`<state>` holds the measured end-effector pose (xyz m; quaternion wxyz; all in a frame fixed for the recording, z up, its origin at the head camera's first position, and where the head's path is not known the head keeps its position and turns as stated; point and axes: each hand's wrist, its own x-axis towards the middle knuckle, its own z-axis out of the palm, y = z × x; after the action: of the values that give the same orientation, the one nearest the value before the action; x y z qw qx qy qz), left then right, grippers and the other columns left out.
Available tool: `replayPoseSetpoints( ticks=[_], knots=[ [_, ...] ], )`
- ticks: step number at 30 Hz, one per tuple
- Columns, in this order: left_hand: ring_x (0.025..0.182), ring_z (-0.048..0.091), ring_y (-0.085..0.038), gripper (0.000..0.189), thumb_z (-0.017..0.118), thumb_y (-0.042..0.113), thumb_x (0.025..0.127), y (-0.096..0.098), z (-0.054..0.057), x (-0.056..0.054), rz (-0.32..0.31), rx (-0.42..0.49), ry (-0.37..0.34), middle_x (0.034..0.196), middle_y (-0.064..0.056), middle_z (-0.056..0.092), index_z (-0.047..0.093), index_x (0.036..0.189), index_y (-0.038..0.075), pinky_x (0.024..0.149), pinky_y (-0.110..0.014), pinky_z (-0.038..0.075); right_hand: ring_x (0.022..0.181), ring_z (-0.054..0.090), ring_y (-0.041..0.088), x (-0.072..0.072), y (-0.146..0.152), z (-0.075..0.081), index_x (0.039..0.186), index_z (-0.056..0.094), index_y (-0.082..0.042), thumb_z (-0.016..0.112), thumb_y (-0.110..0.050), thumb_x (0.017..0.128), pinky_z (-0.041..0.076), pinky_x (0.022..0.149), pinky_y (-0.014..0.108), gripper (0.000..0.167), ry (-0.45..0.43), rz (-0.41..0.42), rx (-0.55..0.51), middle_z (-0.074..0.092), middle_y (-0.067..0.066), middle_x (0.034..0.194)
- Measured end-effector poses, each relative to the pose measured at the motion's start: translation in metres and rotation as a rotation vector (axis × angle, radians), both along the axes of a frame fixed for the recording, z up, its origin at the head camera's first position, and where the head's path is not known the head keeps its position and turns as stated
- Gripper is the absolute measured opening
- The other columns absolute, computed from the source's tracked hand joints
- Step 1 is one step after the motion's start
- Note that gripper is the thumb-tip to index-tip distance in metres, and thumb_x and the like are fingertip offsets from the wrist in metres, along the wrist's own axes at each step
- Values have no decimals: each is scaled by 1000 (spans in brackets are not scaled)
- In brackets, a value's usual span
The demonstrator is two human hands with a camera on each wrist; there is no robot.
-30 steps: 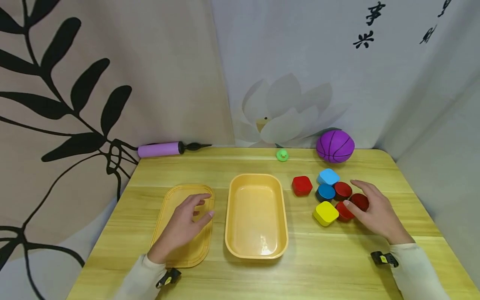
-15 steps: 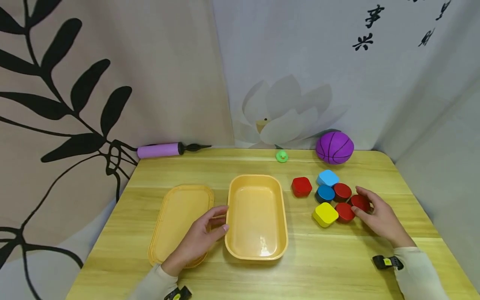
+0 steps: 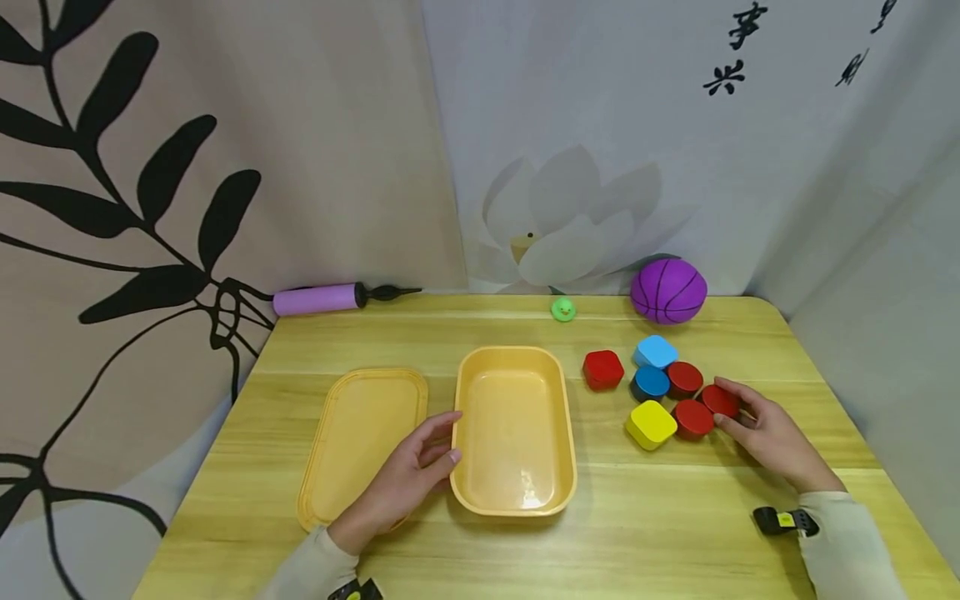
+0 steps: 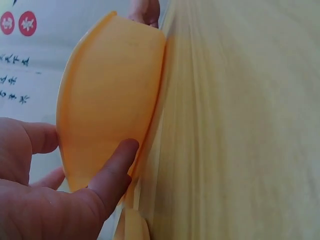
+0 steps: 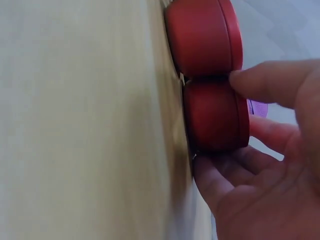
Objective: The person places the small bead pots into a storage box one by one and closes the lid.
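My left hand (image 3: 411,473) rests its fingertips against the left side of a yellow rectangular box (image 3: 513,433). In the left wrist view, the thumb (image 4: 117,167) lies on the box's outer wall and other fingers touch near its rim. My right hand (image 3: 776,437) has thumb and fingers round a red round tin (image 3: 718,401); the right wrist view shows this red tin (image 5: 215,116) between them, low on the table. A second red round tin (image 3: 693,419) sits right beside it, and a third, darker red tin (image 3: 684,380) stands behind.
Nearby stand a blue round tin (image 3: 649,383) and rounded square tins in yellow (image 3: 651,425), light blue (image 3: 656,352) and red (image 3: 603,370). A yellow lid (image 3: 360,442) lies left. Behind are a purple ball (image 3: 669,291), a green duck (image 3: 563,309) and a purple pump (image 3: 318,298).
My left hand has moved right from over the lid to the box's side. My right hand has drawn back slightly and closed round the rightmost red tin.
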<state>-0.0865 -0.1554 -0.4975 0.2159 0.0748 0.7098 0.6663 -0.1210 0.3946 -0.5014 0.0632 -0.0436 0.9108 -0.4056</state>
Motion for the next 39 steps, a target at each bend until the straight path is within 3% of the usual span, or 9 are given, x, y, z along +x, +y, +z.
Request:
replayPoseSetpoints(
  ticks=[8, 13, 16, 18, 21, 24, 34, 39],
  knots=[
    [135, 57, -39, 63, 64, 24, 108, -1, -2, 1, 7, 2, -16, 160, -23, 43, 36, 164, 17, 86, -38, 62, 141, 44, 60, -1, 0, 3, 165, 29, 1, 62, -35, 108, 41, 88, -3, 75, -22, -15, 29, 34, 37, 163],
    [135, 57, -39, 64, 63, 24, 108, -2, -1, 1, 7, 11, -23, 161, -23, 42, 34, 165, 16, 88, -40, 62, 136, 49, 61, -2, 0, 10, 163, 33, 3, 63, -34, 108, 41, 84, -3, 73, 31, -42, 42, 40, 36, 160],
    [136, 55, -40, 64, 62, 23, 109, -3, 1, 0, -2, 16, -26, 161, -23, 41, 33, 165, 16, 88, -41, 61, 130, 56, 55, -1, 1, 16, 162, 34, 3, 64, -30, 107, 44, 82, -2, 71, 66, -53, 33, 44, 36, 156],
    [137, 55, -40, 64, 62, 23, 109, -4, 2, -1, -9, 15, -27, 161, -24, 40, 32, 165, 16, 89, -41, 61, 125, 64, 33, 0, 0, 19, 162, 35, 3, 66, -29, 107, 45, 82, -2, 71, 90, -60, 27, 46, 35, 154],
    [137, 54, -40, 64, 61, 23, 109, -4, 2, -2, -25, 22, -33, 162, -23, 39, 30, 165, 16, 90, -41, 60, 114, 59, -6, 0, -3, 24, 161, 36, 3, 67, -27, 106, 47, 82, -1, 70, 119, -69, 8, 48, 33, 150],
    [138, 54, -40, 65, 61, 23, 109, -5, 2, -4, -35, 28, -40, 161, -23, 39, 29, 165, 16, 90, -41, 60, 106, 47, -23, -1, -10, 27, 160, 38, 3, 69, -24, 105, 48, 82, 0, 69, 147, -63, -29, 49, 32, 149],
    [138, 53, -39, 64, 60, 22, 110, -2, 3, -4, -48, 32, -48, 160, -24, 39, 29, 166, 17, 92, -41, 60, 110, 58, -13, -2, -46, 42, 162, 40, -4, 71, -17, 103, 56, 82, 10, 68, 149, 12, -106, 45, 31, 156],
    [137, 53, -40, 65, 61, 20, 109, -1, 5, -2, -42, 32, -44, 159, -25, 40, 29, 165, 15, 90, -39, 60, 109, 57, -12, -4, -68, 48, 158, 47, -4, 73, -14, 101, 53, 87, 7, 63, 210, 80, -101, 58, 23, 142]
  ],
)
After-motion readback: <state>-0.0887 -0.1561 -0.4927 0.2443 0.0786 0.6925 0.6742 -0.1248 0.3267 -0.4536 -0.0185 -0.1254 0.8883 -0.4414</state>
